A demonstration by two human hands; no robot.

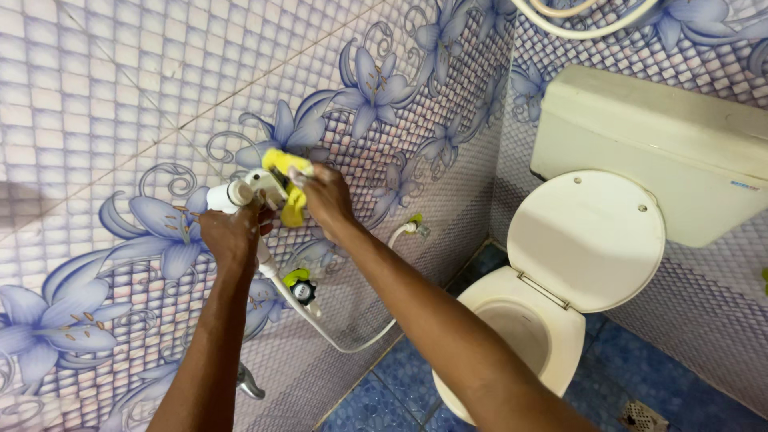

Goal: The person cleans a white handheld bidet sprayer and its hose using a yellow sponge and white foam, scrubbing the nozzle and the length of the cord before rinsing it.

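- The left hand (232, 232) is closing around the white plastic sprayer (240, 192), gripping it by the handle up against the tiled wall (104, 96).
- The sprayer is lying roughly level, its long axis running left to right along the wall, with the head end pointing right toward the yellow cloth (288, 180).
- The right hand (326, 196) is pinching the yellow cloth, fingers closed on it, and pressing it over the sprayer's head.
- The cloth is looking soft and crumpled, folding over the top and hanging down beside the sprayer.
- A smooth white hose (336, 340) is running down from the sprayer, looping low and rising to a small wall valve (416, 228).
- A round fitting with a green and black knob (300, 288) is sitting on the wall just below the hands, and a metal tap (250, 386) is showing lower down.
- The wall is showing glossy mosaic-pattern tiles with large blue-violet flowers.
- To the right, a cream toilet (552, 320) is standing with its oval lid (588, 236) raised against a boxy cistern (648, 144).
- The floor (400, 392) is showing blue pebble-pattern tile, with a small drain grate (640, 416) near the corner.
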